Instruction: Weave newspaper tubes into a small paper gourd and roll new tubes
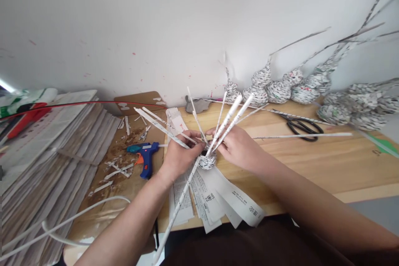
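The base [208,163], a small woven paper round, stood near the front edge of the table [311,166], over fanned paper strips [215,205]. The left hand [181,157] was narrow, thumb at the rim, seeming to hold the base's left side. The right hand [239,144] was narrow too, fingertips drawn in at the feet of the tubes [230,117]; whether they pinched one, I could not tell.

Good work here probably called for the left thumb pressing right where each tube bent, so that the rim kept its round. The tubes looked crowded on the right, so spacing them evenly seemed wise. One long tube [182,199] ran down past the front edge, where the body could snag it; it seemed best kept loose. Even, gentle tension would likely spare the paper a crease. The glue gun [146,156], towards the left edge, lay well clear of the fingers.
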A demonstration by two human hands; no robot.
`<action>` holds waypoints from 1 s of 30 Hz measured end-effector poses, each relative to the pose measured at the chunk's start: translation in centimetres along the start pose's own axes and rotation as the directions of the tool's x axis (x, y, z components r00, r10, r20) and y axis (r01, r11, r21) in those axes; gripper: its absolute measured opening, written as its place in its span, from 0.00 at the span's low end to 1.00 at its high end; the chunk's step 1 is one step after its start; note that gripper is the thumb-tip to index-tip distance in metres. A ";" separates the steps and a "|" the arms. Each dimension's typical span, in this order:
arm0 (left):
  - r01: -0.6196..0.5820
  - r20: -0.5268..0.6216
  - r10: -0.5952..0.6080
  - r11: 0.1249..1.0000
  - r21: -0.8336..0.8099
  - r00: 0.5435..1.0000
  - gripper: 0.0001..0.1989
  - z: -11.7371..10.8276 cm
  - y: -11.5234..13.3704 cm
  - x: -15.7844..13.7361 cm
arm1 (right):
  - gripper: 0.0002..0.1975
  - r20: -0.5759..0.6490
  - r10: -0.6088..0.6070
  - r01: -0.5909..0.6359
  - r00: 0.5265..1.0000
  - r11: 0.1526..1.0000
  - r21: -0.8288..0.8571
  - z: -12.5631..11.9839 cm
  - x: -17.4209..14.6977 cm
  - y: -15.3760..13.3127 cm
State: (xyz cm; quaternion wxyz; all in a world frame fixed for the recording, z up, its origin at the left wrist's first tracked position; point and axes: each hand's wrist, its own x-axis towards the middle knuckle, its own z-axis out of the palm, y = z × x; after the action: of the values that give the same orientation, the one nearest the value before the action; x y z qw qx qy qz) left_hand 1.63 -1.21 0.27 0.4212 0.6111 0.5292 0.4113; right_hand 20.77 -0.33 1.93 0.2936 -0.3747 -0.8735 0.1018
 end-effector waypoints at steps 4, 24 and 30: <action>0.049 0.053 -0.050 0.999 0.024 0.997 0.08 -0.2 0.2 0.1 | 0.09 -0.054 -0.100 0.097 0.994 0.993 -0.061 0.3 -0.1 0.0; -0.052 0.033 0.052 0.999 0.007 0.998 0.03 0.1 0.2 -0.1 | 0.06 0.032 0.205 -0.207 0.978 0.976 0.068 0.0 -0.6 -1.1; -0.070 0.098 0.062 0.994 0.084 0.993 0.06 -0.4 0.3 -0.1 | 0.06 0.010 0.122 -0.121 0.992 0.991 -0.061 -0.2 -0.7 -1.5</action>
State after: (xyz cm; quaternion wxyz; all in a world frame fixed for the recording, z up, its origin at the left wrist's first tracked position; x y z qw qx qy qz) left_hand 1.37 -1.31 0.65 0.4050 0.6652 0.5053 0.3717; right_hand 20.36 -1.87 2.42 0.2694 -0.4352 -0.8537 0.0954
